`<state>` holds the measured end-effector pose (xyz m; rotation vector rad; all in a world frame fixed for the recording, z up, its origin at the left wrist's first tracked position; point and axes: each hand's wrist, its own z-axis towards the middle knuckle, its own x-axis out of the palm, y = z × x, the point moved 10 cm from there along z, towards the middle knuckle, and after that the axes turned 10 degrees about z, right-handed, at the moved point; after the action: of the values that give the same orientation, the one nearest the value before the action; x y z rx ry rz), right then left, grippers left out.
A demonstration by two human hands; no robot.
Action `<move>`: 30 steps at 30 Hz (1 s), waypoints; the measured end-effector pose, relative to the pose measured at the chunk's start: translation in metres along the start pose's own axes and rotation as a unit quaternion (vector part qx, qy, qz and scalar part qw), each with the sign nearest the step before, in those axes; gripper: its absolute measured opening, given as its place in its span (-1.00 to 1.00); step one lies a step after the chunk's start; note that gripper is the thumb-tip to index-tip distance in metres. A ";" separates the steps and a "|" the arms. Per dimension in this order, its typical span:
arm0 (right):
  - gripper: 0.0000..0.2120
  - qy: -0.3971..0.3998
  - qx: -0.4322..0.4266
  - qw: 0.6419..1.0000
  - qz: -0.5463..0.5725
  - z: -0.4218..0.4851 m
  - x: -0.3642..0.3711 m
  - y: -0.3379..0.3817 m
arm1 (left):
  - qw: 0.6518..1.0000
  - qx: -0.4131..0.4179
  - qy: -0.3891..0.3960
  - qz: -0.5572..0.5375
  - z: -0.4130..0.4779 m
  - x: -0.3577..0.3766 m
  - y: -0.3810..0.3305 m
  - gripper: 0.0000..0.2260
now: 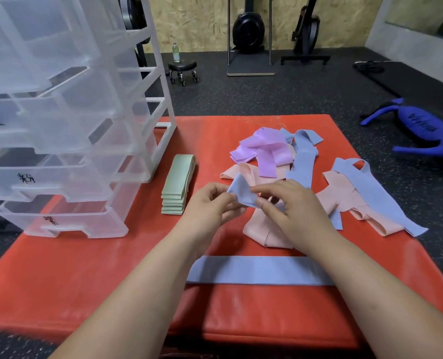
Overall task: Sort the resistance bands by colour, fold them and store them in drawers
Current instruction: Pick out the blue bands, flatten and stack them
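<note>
My left hand (210,203) and my right hand (290,206) both pinch one end of a blue resistance band (241,191) above the orange mat (85,268). Its other end is hidden under my right hand. Another blue band (256,270) lies flat across the mat close to me. A neat stack of folded green bands (177,187) sits beside the clear plastic drawer unit (59,141). A loose heap of purple bands (261,151), pink bands (267,231) and more blue bands (370,193) is spread at the right.
The drawer unit's drawers are pulled out in steps, some with black labels. Beyond the mat lies dark rubber gym floor with a small wheeled stool (182,69), a bottle (175,51), a blue bag (420,128) and gym machines at the back wall.
</note>
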<state>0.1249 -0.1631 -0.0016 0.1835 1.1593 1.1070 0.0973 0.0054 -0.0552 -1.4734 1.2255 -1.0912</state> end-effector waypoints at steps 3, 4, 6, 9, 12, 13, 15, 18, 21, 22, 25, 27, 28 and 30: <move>-0.60 -0.036 0.024 0.999 -0.028 0.003 -0.009 0.000 | 0.999 0.034 0.033 -0.005 -0.002 0.007 -0.009 -0.93; -0.55 -0.027 0.025 0.999 -0.023 0.004 -0.009 0.001 | 0.998 0.044 0.038 0.000 -0.002 0.007 -0.011 -0.93; -0.52 0.024 0.049 0.998 0.033 0.005 -0.003 -0.001 | 0.997 0.056 0.049 0.011 -0.003 0.007 -0.014 -0.93; -0.63 0.088 0.071 0.989 0.097 0.001 0.008 -0.003 | 0.994 0.066 0.064 0.058 -0.005 0.009 -0.015 -0.92; -0.76 0.075 0.016 0.996 0.048 0.001 0.009 0.009 | 0.974 0.117 0.057 0.186 -0.009 0.013 -0.021 -0.91; -0.76 0.071 -0.001 0.997 0.031 0.001 0.009 0.012 | 0.965 0.138 0.045 0.219 -0.010 0.012 -0.024 -0.90; -0.70 0.073 -0.010 0.997 0.018 0.003 0.007 0.014 | 0.954 0.177 0.001 0.241 -0.009 0.004 -0.032 -0.93; -0.65 0.070 0.020 0.997 -0.015 0.004 -0.006 -0.005 | 0.946 0.219 -0.067 0.229 -0.009 -0.012 -0.046 -0.91; -0.66 0.052 0.070 0.994 -0.066 0.002 -0.031 -0.039 | 0.944 0.228 -0.129 0.201 -0.012 -0.032 -0.053 -0.93; -0.68 0.042 0.087 0.992 -0.075 0.001 -0.040 -0.049 | 0.945 0.221 -0.149 0.187 -0.011 -0.041 -0.053 -0.95; -0.69 0.024 0.107 0.987 -0.115 -0.002 -0.061 -0.065 | 0.951 0.188 -0.179 0.168 -0.007 -0.058 -0.045 -0.96; -0.67 0.043 0.099 0.986 -0.131 -0.001 -0.061 -0.067 | 0.950 0.171 -0.184 0.183 -0.004 -0.059 -0.039 -0.95; -0.66 0.061 0.096 0.985 -0.129 -0.003 -0.058 -0.067 | 0.949 0.165 -0.186 0.193 -0.003 -0.058 -0.036 -0.95; -0.58 0.107 0.105 0.981 -0.123 -0.008 -0.051 -0.070 | 0.948 0.149 -0.185 0.210 0.001 -0.056 -0.031 -0.95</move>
<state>0.1620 -0.2398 -0.0162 0.0827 1.4502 0.7982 0.0973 0.0637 -0.0298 -1.0596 0.9939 -0.6408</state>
